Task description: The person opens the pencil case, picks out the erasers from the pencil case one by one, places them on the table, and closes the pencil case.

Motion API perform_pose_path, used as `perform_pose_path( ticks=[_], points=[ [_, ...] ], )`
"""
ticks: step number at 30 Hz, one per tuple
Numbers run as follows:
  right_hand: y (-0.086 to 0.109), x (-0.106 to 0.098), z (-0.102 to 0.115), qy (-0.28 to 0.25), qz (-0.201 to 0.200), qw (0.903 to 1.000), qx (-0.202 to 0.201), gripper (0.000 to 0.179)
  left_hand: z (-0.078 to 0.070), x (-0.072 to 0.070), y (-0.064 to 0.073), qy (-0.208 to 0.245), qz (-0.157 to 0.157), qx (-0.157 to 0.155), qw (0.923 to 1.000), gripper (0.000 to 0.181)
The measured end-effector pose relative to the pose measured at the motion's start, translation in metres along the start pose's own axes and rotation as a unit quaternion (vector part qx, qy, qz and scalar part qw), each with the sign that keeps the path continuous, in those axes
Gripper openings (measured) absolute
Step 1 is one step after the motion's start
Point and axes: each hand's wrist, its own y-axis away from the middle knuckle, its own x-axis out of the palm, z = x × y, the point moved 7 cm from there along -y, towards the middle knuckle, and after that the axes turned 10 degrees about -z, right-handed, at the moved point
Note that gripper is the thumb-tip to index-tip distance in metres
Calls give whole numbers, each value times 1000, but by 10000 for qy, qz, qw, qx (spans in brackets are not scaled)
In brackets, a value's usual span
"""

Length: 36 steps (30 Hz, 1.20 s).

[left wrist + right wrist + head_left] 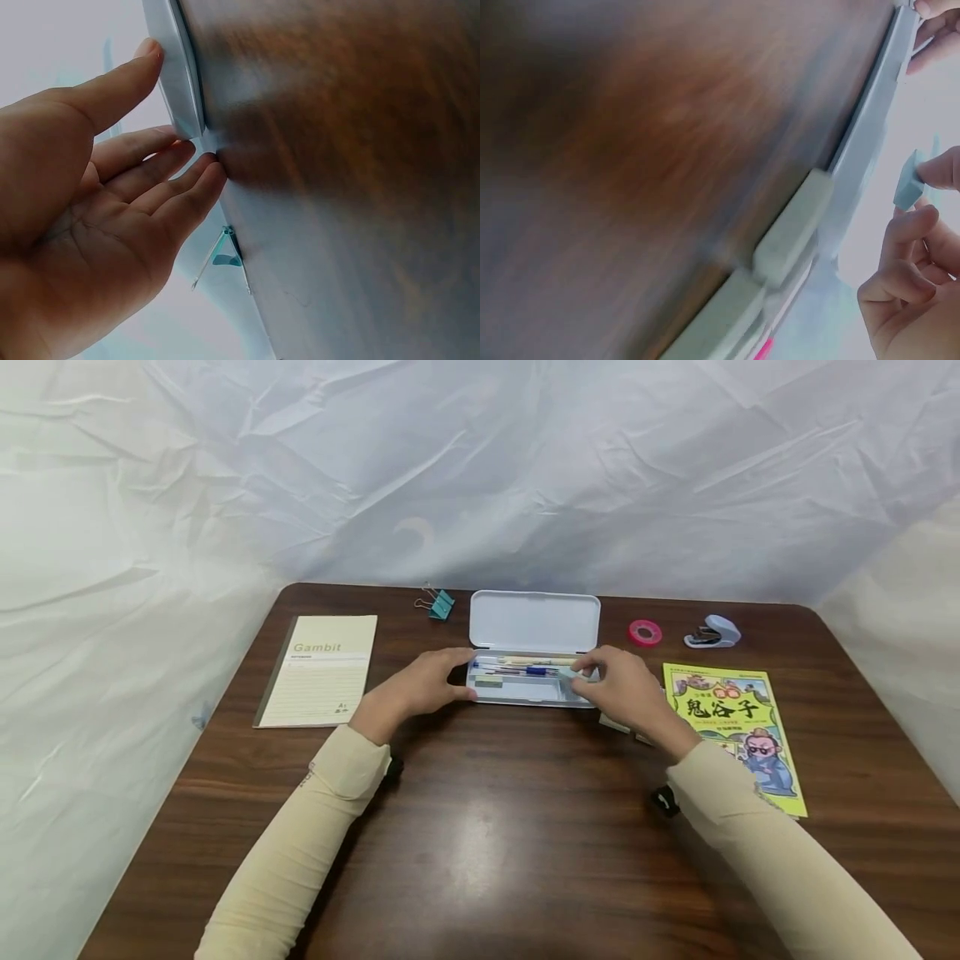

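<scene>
A white pencil case (535, 620) stands with its lid up at the back middle of the table. Several pens (536, 671) and a small pale block (489, 682) lie inside. My left hand (426, 683) holds the left end of the case, thumb (150, 56) on the front wall and fingers by the corner. Over the right part of the case, my right hand (618, 685) pinches a small light-blue block, which looks like an eraser (909, 181), between thumb and index finger. Its other fingers are curled.
Two pale green blocks (793, 225) lie by the case's right front corner. A notebook (322, 672) is at left, a teal binder clip (441, 604) behind. To the right are pink tape (645, 632), a stapler (716, 632) and a yellow comic book (731, 727).
</scene>
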Motion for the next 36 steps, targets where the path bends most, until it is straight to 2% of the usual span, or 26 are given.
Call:
perform_pose_path(
  ticks=[7, 13, 21, 36],
  points=[
    [36, -18, -23, 213, 242, 9995, 70, 33, -1, -2, 2, 17, 6, -9, 10000, 90],
    [58, -20, -30, 298, 368, 9988, -93, 28, 2, -4, 3, 15, -28, -1, 10000, 90],
    [65, -15, -31, 344, 452, 9984, -76, 26, 8, -1, 2, -11, -32, -26, 10000, 90],
    [73, -15, -38, 772, 244, 9965, -229, 16, -2, -2, 2, -4, -45, 108, 9999, 89]
  ],
)
